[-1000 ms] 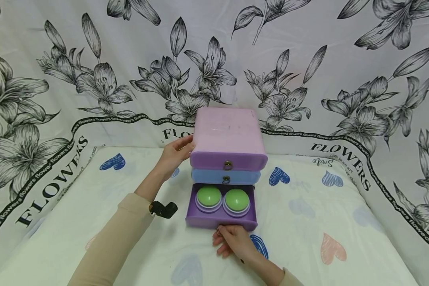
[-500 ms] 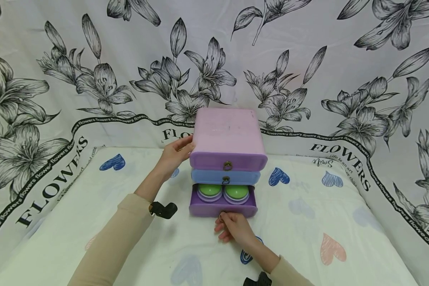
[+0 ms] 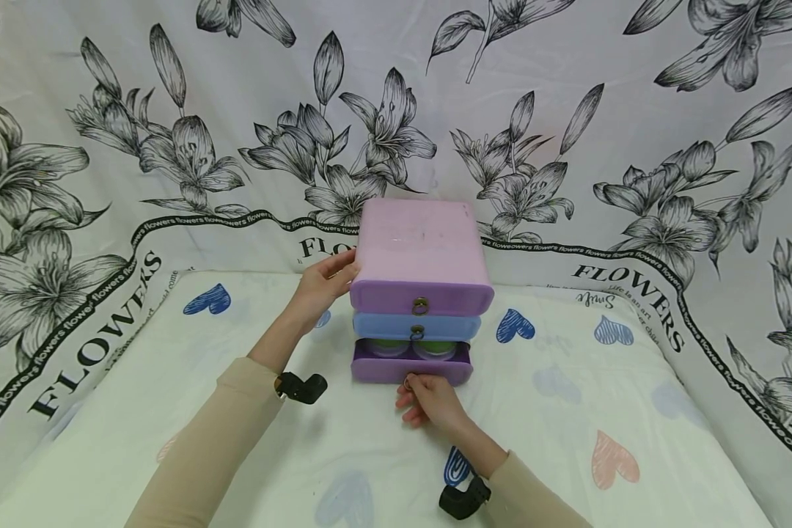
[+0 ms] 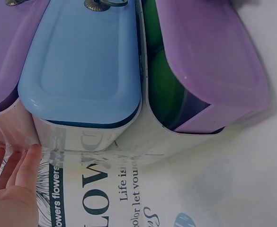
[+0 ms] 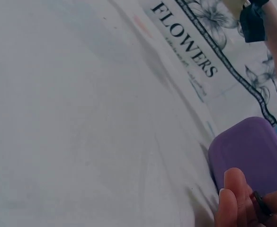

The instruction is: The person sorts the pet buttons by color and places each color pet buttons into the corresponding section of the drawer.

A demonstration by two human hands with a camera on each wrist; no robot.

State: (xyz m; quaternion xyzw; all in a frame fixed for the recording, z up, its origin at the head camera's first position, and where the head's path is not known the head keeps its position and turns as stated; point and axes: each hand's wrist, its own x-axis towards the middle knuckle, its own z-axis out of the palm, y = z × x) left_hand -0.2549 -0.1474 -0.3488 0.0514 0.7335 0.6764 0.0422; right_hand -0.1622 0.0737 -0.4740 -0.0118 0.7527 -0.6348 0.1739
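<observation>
A small drawer cabinet (image 3: 422,242) with a pink top stands on the bed, its upper purple drawer (image 3: 383,298) and middle blue drawer (image 3: 383,326) pushed in. The lowest purple drawer (image 3: 379,371) sticks out partway. Inside it sit two round green-topped containers (image 3: 435,352), their tops mostly hidden under the cabinet; green also shows through the gap in the left wrist view. My right hand (image 3: 435,402) pinches the metal ring pull (image 5: 261,205) on that drawer's front. With extended fingers, my left hand (image 3: 323,286) touches the cabinet's left side.
A white sheet with printed hearts (image 3: 516,325) lies under the cabinet. Behind it hangs pale cloth with black flower prints (image 3: 389,132). Each wrist wears a dark camera, such as the left wrist camera (image 3: 303,387).
The lowest drawer has slid inward toward the cabinet, carrying the green-topped containers further under it. My right hand has moved forward with the ring pull. My left hand has stayed in place.
</observation>
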